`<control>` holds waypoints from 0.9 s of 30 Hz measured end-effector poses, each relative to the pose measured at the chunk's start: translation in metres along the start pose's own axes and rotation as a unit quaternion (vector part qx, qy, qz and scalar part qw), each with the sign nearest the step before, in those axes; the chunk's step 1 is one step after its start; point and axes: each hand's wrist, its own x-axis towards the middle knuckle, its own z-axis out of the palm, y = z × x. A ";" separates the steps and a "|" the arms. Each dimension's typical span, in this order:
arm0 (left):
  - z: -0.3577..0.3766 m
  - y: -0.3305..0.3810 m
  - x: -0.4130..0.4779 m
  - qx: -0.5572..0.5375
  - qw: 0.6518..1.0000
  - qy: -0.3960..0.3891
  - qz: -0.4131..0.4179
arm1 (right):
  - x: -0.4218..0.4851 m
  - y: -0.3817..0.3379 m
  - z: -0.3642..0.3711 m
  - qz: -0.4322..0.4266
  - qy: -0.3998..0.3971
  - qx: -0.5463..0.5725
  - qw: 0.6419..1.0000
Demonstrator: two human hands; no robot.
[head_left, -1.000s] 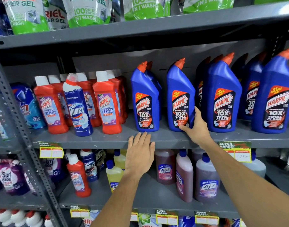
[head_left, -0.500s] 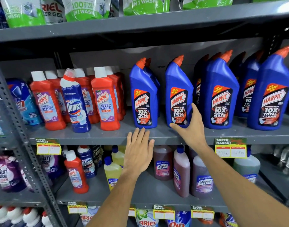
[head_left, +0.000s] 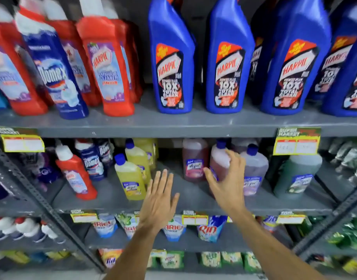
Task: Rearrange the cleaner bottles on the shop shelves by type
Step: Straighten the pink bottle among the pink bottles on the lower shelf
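Note:
On the upper shelf point(head_left: 173, 123) stand red Harpic bathroom cleaner bottles point(head_left: 109, 63), a blue Domex bottle point(head_left: 56, 77) among them, and large blue Harpic bottles point(head_left: 171, 63) to the right. The lower shelf point(head_left: 185, 199) holds a red Harpic bottle point(head_left: 76, 174), Domex bottles point(head_left: 92, 160), yellow Lizol bottles point(head_left: 131, 178) and pink and purple Lizol bottles point(head_left: 193, 160). My right hand point(head_left: 228, 178) is spread open against a pink Lizol bottle point(head_left: 220, 158), fingers around its side, grip not closed. My left hand point(head_left: 159, 197) hovers flat and open over bare shelf beside the yellow bottles.
A green Lizol bottle point(head_left: 299, 174) stands right of the purple one point(head_left: 254, 170). Price tags point(head_left: 297, 141) hang on the shelf edges. Detergent pouches point(head_left: 210, 229) fill the shelf below. A slanted metal upright point(head_left: 32, 190) crosses the left side.
Both hands dropped from the upper shelf to the lower one. My right hand left the blue Harpic bottle and now rests against a pink Lizol bottle. The view moved down and closer.

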 end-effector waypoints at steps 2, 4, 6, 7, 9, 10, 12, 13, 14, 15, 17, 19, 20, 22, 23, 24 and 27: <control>0.021 -0.010 0.000 0.005 0.999 -0.053 0.000 | -0.007 0.020 0.010 0.050 -0.021 -0.009 0.999; 0.040 -0.019 0.001 0.002 0.996 -0.093 -0.003 | -0.011 0.039 0.021 0.110 -0.027 -0.020 0.993; 0.055 -0.025 0.003 -0.009 0.993 -0.117 -0.010 | -0.013 0.055 0.031 0.178 -0.027 -0.027 0.983; 0.061 -0.028 0.003 -0.015 0.991 -0.131 -0.013 | -0.012 0.061 0.037 0.209 -0.027 -0.031 0.977; 0.074 -0.034 0.003 -0.024 0.986 -0.161 -0.018 | -0.010 0.073 0.046 0.252 -0.029 -0.044 0.966; 0.081 -0.038 0.003 -0.029 0.984 -0.175 -0.023 | -0.009 0.079 0.050 0.265 -0.029 -0.051 0.962; 0.092 -0.044 0.002 -0.036 0.978 -0.200 -0.038 | -0.007 0.089 0.056 0.292 -0.034 -0.065 0.954; 0.097 -0.047 0.001 -0.036 0.976 -0.208 -0.046 | -0.007 0.093 0.057 0.304 -0.038 -0.074 0.949; 0.102 -0.050 0.000 -0.034 0.975 -0.212 -0.050 | -0.007 0.097 0.058 0.312 -0.042 -0.084 0.946; 0.106 -0.052 -0.002 -0.032 0.976 -0.212 -0.049 | -0.008 0.100 0.058 0.316 -0.044 -0.093 0.943; 0.113 -0.055 -0.003 -0.030 0.979 -0.197 -0.040 | -0.009 0.104 0.057 0.314 -0.050 -0.108 0.942; 0.117 -0.058 -0.003 -0.036 0.982 -0.182 -0.034 | -0.013 0.104 0.056 0.302 -0.063 -0.115 0.944; 0.118 -0.059 -0.002 -0.039 0.983 -0.179 -0.032 | -0.014 0.105 0.055 0.293 -0.073 -0.116 0.946; 0.120 -0.060 -0.002 -0.037 0.983 -0.177 -0.030 | -0.018 0.106 0.052 0.273 -0.100 -0.110 0.950; 0.120 -0.060 -0.002 -0.035 0.983 -0.176 -0.029 | -0.019 0.106 0.050 0.267 -0.117 -0.099 0.951; 0.121 -0.060 -0.003 -0.034 0.984 -0.175 -0.030 | -0.019 0.107 0.048 0.264 -0.136 -0.083 0.951; 0.121 -0.061 -0.002 -0.044 0.982 -0.181 -0.035 | -0.017 0.108 0.042 0.263 -0.197 -0.033 0.944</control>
